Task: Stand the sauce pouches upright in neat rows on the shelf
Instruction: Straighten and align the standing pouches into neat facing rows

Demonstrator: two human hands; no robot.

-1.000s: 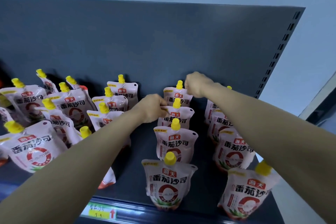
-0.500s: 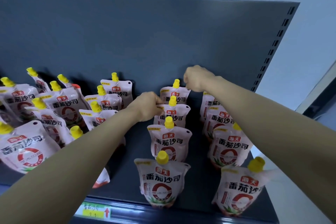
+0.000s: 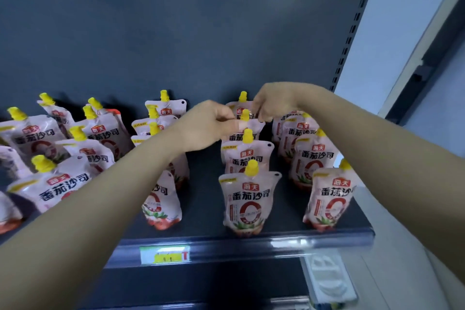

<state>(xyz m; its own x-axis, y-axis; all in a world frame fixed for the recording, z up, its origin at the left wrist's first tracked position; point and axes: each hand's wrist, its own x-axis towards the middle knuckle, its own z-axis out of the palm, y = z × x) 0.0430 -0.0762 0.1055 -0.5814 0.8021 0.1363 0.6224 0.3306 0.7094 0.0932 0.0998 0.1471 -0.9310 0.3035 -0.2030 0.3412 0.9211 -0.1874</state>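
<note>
Pink-and-white sauce pouches with yellow caps stand on a dark shelf (image 3: 276, 236). A straight middle row runs back from the front pouch (image 3: 247, 202). The second pouch from the back of that row (image 3: 247, 127) is pinched at its top left corner by my left hand (image 3: 214, 124) and at its top right corner by my right hand (image 3: 273, 103). Behind it stands the rearmost pouch (image 3: 240, 104). A right row starts at a front pouch (image 3: 329, 199). On the left, several pouches (image 3: 57, 184) lean in disorder.
The shelf's dark back panel (image 3: 176, 45) rises behind the pouches, with a slotted upright (image 3: 348, 40) at its right edge. A green and yellow price tag (image 3: 164, 255) sits on the front rail. A pale wall lies to the right.
My right hand has come down from the rearmost pouch's cap to the top right corner of the pouch in front of it. My left hand stays on that pouch's left corner. The view dropped slightly.
</note>
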